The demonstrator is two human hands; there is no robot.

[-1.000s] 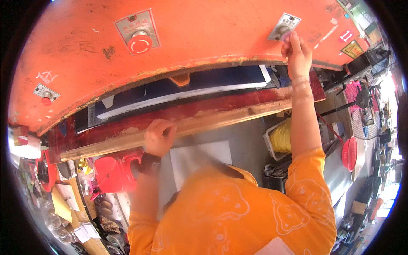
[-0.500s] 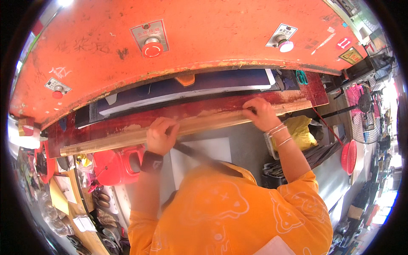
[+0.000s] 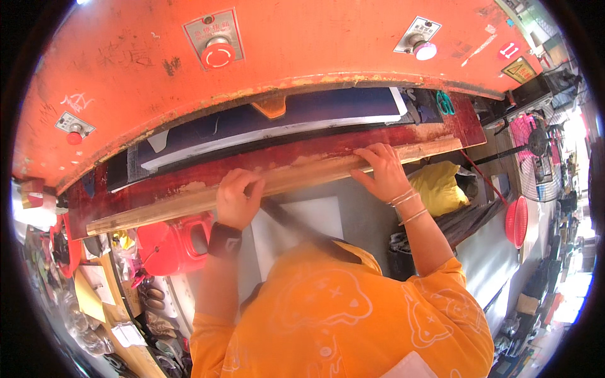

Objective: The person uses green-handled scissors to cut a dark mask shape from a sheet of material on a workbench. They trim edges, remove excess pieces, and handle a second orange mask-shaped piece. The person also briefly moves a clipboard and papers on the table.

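Note:
A long bare wooden strip [image 3: 296, 179] runs along the near edge of a worn red board [image 3: 208, 171]. My left hand [image 3: 238, 198] is on the strip left of the middle, fingers curled over it and thumb toward me. Farther right, my right hand [image 3: 383, 171] rests its bent fingers on the strip, the thumb lower on its near side. On the red board, under the orange machine, lies a dark blue stack [image 3: 315, 112] with white edges. An orange-brown curved piece [image 3: 271, 108] lies on top of it.
The orange machine front [image 3: 315, 57] carries a red push button [image 3: 218, 55], a pale button [image 3: 425, 50] and a smaller red button [image 3: 74, 137]. Below are a red plastic stool [image 3: 173, 246], a yellow bag [image 3: 435, 189], a pink basket [image 3: 517, 222] and a fan [image 3: 539, 143].
My right hand has shifted slightly left along the strip, its fingers spreading a little more. My left hand stays at its place on the strip. The view has tilted slightly.

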